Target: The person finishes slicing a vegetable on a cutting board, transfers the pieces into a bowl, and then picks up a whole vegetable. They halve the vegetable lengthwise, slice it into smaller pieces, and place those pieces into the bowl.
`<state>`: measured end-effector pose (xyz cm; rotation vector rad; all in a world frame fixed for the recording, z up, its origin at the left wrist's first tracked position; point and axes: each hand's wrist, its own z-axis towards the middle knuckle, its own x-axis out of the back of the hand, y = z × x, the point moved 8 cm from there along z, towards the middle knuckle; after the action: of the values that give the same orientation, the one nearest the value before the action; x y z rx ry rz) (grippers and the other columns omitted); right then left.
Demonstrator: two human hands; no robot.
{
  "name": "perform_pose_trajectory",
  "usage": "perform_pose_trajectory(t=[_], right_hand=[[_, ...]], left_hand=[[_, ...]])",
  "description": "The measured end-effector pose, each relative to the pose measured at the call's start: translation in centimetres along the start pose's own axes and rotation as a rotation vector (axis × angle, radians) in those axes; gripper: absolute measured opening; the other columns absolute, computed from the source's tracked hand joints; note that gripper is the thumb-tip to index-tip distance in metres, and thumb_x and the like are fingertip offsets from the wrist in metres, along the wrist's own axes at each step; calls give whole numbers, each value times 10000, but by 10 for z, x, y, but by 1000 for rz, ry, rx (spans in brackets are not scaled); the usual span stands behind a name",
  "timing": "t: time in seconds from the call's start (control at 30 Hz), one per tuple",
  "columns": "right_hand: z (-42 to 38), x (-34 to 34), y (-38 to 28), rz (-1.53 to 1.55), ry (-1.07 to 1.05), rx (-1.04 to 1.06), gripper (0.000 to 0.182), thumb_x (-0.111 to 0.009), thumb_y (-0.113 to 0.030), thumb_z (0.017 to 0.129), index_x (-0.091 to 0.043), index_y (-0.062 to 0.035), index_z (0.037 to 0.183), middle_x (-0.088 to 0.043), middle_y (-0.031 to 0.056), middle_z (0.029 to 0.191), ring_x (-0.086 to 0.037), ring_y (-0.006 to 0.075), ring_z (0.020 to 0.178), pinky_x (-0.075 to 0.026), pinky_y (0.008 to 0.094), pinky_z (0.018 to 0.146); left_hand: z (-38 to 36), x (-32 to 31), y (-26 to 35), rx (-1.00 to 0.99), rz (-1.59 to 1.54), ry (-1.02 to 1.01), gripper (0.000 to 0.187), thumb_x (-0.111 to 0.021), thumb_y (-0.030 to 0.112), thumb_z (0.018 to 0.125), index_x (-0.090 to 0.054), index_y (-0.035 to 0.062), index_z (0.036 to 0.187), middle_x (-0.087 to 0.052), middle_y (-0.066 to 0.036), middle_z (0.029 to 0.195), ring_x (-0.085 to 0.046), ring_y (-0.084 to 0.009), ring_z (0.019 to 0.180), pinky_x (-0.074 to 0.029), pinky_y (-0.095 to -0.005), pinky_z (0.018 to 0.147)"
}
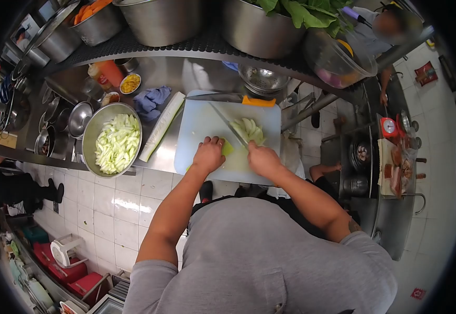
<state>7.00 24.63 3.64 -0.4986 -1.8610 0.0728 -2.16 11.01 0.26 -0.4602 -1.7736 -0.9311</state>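
On a pale cutting board (191, 131), my left hand (209, 154) presses down with bent fingers on a light green vegetable piece (227, 148). My right hand (263, 159) is closed round the handle of a knife (229, 124), whose blade slants up and left across the board. Cut pale green slices (249, 130) lie just right of the blade. A second knife with an orange handle (259, 101) rests along the board's top edge. Left of the board lies a long halved vegetable (162, 127). Further left, a metal bowl (86, 142) holds many cut pieces.
A blue cloth (152, 101), a small bowl of yellow pieces (130, 83) and bottles sit behind the large bowl. Metal pots (160, 23) and a clear plastic bowl (343, 65) stand on the shelf above. Other people are at the far left and upper right.
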Motion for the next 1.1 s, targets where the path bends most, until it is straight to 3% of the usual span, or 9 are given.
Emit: perform_pose_trajectory(t=[0.17,0.27,0.63,1.1], right_hand=[[8,-5,-26,-26,-71,44,269,-465,-97,888,-512,58,1103,-698,255,856,-683,439,821,-533,523,756],[-3,4,-36,-43,-141,40,242,-455,-70,873,-532,52,1067,-702,266,902,-696,421,877,-542,492,777],[0,-34,-21,-13,-75,21,226,-433,-92,905,-529,28,1071,-704,254,914,-698,421,854,-541,513,756],[-2,-30,-31,-28,-63,41,230,-444,-71,888,-522,24,1082,-702,266,906,-703,410,847,-546,508,760]], left_hand=[[8,2,3,11,18,-6,520,-701,178,741,-597,22,1226,-607,-154,1172,-565,-352,1125,-509,-458,936],[10,4,5,36,-3,-6,396,-626,110,760,-628,15,1144,-610,-153,1164,-579,-335,1113,-522,-463,901],[14,2,4,0,42,-15,383,-652,126,766,-643,12,1131,-631,-159,1163,-609,-325,1090,-560,-437,865],[9,2,5,-25,30,37,359,-634,105,769,-649,7,1114,-643,-153,1130,-617,-316,1073,-561,-432,858]])
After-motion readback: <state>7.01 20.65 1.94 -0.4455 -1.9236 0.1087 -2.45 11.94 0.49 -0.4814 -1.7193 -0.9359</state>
